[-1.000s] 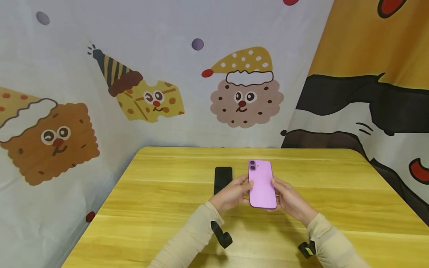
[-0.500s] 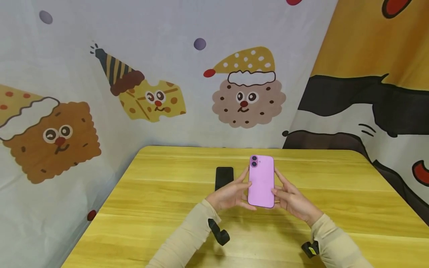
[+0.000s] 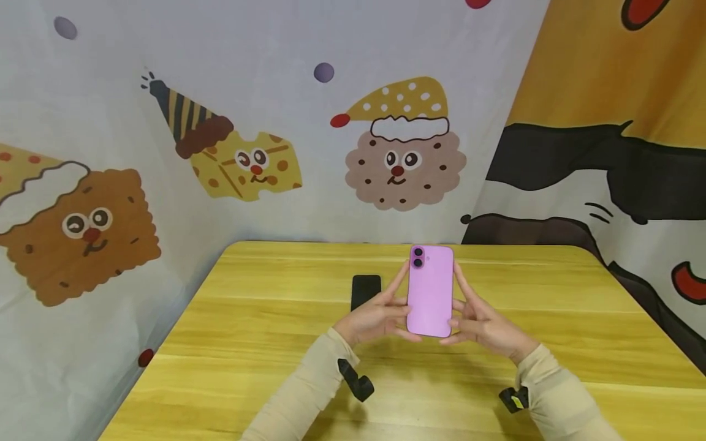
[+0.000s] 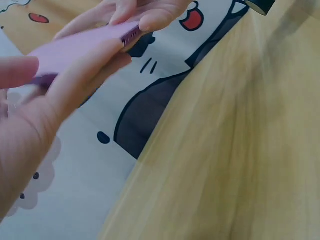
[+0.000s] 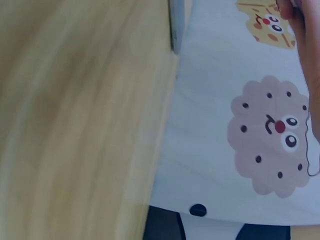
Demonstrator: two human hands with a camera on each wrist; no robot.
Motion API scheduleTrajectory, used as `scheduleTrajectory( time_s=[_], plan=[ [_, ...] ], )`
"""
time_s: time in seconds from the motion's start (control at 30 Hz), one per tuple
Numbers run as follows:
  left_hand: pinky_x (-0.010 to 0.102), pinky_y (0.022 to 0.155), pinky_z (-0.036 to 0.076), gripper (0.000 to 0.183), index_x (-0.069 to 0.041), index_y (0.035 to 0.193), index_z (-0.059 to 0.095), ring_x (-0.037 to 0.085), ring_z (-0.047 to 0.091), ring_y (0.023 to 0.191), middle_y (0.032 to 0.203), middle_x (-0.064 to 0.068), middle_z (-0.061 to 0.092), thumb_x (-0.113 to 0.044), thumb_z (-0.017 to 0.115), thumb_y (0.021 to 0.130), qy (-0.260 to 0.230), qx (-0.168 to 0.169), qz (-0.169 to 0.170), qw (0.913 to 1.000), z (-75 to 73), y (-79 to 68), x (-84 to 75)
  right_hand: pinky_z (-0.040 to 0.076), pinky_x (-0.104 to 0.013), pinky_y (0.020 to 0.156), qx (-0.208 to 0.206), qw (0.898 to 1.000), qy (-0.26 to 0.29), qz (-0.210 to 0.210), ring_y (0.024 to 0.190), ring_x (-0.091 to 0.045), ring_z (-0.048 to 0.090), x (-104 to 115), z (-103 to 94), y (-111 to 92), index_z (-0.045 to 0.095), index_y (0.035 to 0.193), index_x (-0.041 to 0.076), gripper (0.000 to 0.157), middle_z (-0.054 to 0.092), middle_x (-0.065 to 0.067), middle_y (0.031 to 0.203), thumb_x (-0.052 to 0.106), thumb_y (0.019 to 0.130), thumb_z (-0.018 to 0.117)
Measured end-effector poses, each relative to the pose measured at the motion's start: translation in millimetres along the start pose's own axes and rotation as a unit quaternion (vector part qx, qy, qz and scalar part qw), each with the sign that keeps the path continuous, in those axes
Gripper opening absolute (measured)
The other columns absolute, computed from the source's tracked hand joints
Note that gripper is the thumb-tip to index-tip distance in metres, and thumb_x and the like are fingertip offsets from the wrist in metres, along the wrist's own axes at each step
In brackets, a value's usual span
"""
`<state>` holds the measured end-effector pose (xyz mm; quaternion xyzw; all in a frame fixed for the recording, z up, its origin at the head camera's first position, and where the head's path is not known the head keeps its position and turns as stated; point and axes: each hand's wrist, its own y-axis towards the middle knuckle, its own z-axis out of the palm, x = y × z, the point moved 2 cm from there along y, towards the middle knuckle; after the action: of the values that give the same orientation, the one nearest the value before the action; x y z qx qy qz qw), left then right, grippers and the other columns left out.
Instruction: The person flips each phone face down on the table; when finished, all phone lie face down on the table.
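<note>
A pink smartphone (image 3: 430, 294) is held up over the table, its back with two camera lenses facing the head camera. My left hand (image 3: 374, 320) grips its left edge, index finger stretched up along the side and thumb near the lower part. On the opposite edge my right hand (image 3: 485, 327) holds it in much the same way. In the left wrist view the pink smartphone (image 4: 82, 47) shows its bottom edge with the port, between the fingers of both hands. Only part of my right hand (image 5: 311, 50) appears in the right wrist view, at its right border.
A black smartphone (image 3: 366, 290) lies on the wooden table (image 3: 265, 318), partly covered by my left hand in the head view. Behind the table hangs a cloth (image 3: 325, 214) printed with cartoon biscuits and cheese. Black straps with small devices (image 3: 358, 383) hang at both wrists.
The pink smartphone has risen a little. My fingers have shifted from gripping its middle to spreading along both long edges, index fingers reaching up and lower fingers near the bottom.
</note>
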<state>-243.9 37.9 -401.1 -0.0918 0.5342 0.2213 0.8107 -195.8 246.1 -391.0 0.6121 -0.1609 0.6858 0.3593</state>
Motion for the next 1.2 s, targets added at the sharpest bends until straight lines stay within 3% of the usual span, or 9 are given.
scheduleTrajectory(
  time_s=[0.17, 0.53, 0.73, 1.0, 1.2],
  plan=[
    [0.058, 0.088, 0.039, 0.075, -0.06, 0.131, 0.003, 0.047, 0.035, 0.121, 0.144, 0.025, 0.018, 0.003, 0.024, 0.095, 0.014, 0.035, 0.017, 0.9991, 1.4, -0.5, -8.1, 0.044, -0.056, 0.081, 0.0, 1.0, -0.006, 0.0, 0.112, -0.038, 0.05, 9.4, 0.0, 2.8, -0.019, 0.134, 0.048, 0.091, 0.034, -0.008, 0.14, -0.017, 0.089, 0.027],
    [0.059, 0.089, 0.037, 0.076, -0.055, 0.134, -0.007, 0.046, 0.033, 0.123, 0.145, 0.024, 0.016, 0.004, 0.022, 0.095, 0.074, 0.035, 0.04, 0.9959, 11.5, -6.1, -14.5, 0.044, -0.055, 0.082, -0.012, 0.999, -0.048, 0.016, 0.113, -0.036, 0.05, 12.3, -1.0, 0.4, -0.021, 0.133, 0.047, 0.091, 0.022, -0.02, 0.145, -0.014, 0.09, 0.03],
    [0.056, 0.089, 0.04, 0.075, -0.055, 0.134, -0.004, 0.044, 0.031, 0.125, 0.146, 0.022, 0.016, 0.004, 0.023, 0.095, 0.092, 0.033, 0.061, 0.9933, 15.4, -8.4, -16.0, 0.044, -0.056, 0.081, -0.017, 0.998, -0.067, 0.014, 0.113, -0.033, 0.051, 14.2, -1.3, 0.0, -0.021, 0.135, 0.043, 0.089, 0.02, -0.026, 0.143, -0.012, 0.09, 0.033],
    [0.057, 0.087, 0.04, 0.075, -0.055, 0.134, -0.004, 0.042, 0.035, 0.124, 0.145, 0.023, 0.018, 0.003, 0.023, 0.095, 0.099, 0.026, 0.062, 0.9927, 17.1, -7.5, -16.3, 0.046, -0.052, 0.082, 0.008, 0.999, -0.036, -0.004, 0.114, -0.031, 0.05, 17.4, 0.4, 0.0, -0.023, 0.135, 0.041, 0.084, 0.038, 0.001, 0.136, -0.012, 0.092, 0.026],
    [0.057, 0.086, 0.041, 0.074, -0.055, 0.134, -0.004, 0.044, 0.039, 0.12, 0.144, 0.025, 0.02, 0.002, 0.024, 0.095, 0.08, 0.021, 0.05, 0.9953, 18.9, -5.8, -17.6, 0.046, -0.053, 0.081, 0.024, 0.999, -0.017, -0.013, 0.113, -0.035, 0.05, 14.3, -1.5, 0.4, -0.024, 0.134, 0.042, 0.082, 0.039, -0.003, 0.137, -0.013, 0.092, 0.02]
  ],
)
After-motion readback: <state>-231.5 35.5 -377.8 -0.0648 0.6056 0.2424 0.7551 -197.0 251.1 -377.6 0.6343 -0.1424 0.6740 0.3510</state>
